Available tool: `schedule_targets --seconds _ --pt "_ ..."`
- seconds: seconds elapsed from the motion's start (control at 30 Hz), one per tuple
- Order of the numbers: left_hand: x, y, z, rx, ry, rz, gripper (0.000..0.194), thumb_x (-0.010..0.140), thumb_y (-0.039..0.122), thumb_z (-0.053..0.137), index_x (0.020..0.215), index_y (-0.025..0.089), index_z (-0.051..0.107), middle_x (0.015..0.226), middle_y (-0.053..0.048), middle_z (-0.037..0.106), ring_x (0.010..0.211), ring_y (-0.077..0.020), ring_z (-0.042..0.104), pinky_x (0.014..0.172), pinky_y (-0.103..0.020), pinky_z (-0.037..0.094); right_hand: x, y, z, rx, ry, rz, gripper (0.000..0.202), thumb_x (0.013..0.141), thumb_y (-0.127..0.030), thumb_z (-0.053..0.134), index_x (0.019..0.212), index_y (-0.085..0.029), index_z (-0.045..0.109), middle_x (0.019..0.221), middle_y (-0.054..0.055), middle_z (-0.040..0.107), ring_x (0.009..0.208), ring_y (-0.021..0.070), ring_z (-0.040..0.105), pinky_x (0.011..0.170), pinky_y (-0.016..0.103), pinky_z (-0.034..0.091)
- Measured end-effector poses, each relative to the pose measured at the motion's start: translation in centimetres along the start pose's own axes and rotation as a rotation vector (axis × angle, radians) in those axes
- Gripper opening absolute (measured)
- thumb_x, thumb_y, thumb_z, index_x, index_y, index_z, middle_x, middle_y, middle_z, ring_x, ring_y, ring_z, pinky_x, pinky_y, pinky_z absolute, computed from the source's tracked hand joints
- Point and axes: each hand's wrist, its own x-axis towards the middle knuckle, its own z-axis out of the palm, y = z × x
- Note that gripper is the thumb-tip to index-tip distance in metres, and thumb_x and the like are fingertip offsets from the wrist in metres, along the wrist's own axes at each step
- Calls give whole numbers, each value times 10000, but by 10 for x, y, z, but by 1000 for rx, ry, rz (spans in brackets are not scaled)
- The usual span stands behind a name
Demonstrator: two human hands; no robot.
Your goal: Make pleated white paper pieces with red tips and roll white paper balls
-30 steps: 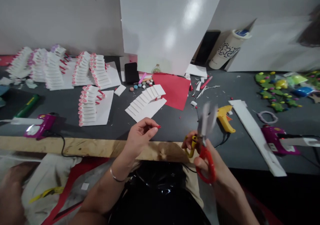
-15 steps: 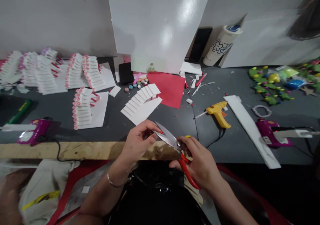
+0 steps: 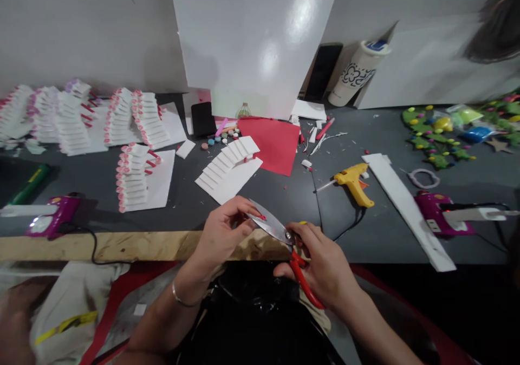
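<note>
My right hand (image 3: 319, 254) grips a pair of scissors (image 3: 305, 282) by the red handles, blades pointing up and left. Pinched between the fingertips of my left hand (image 3: 227, 227), a small red piece (image 3: 262, 217) shows at the blades; what it is made of is too small to tell. The blades look nearly closed at that piece. Just beyond my left hand lies a white miniature staircase (image 3: 229, 162) on a white base, with small red posts under its upper end. A sheet of red paper (image 3: 274, 145) sits behind the staircase.
Several finished-looking staircases (image 3: 152, 118) with pink ends stand at the left. A yellow glue gun (image 3: 353, 183) rests right of my hands, beside a long white strip (image 3: 406, 208). Purple power sockets (image 3: 441, 210) and a patterned tumbler (image 3: 355, 75) are further off. The wooden edge (image 3: 162, 245) runs along the front.
The scissor blades have come together around the small red piece, from slightly apart before. Both hands stay in nearly the same place.
</note>
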Motion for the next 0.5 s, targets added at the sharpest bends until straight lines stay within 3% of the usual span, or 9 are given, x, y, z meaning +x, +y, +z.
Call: schedule_targets --seconds 0.27,0.5 --pt "3 1 3 -31 -30 14 53 754 193 685 714 215 657 777 -26 644 705 -137 578 675 -276 492 -4 2 4 44 19 -10 700 765 -833 472 989 -192 640 760 60 697 613 189 649 577 277 498" --pt "3 -1 5 8 -43 -27 67 756 221 691 704 210 650 786 -35 650 706 -148 571 676 -285 495 -7 2 5 57 66 -11 611 832 -774 468 897 -191 641 634 25 651 480 140 565 501 241 436"
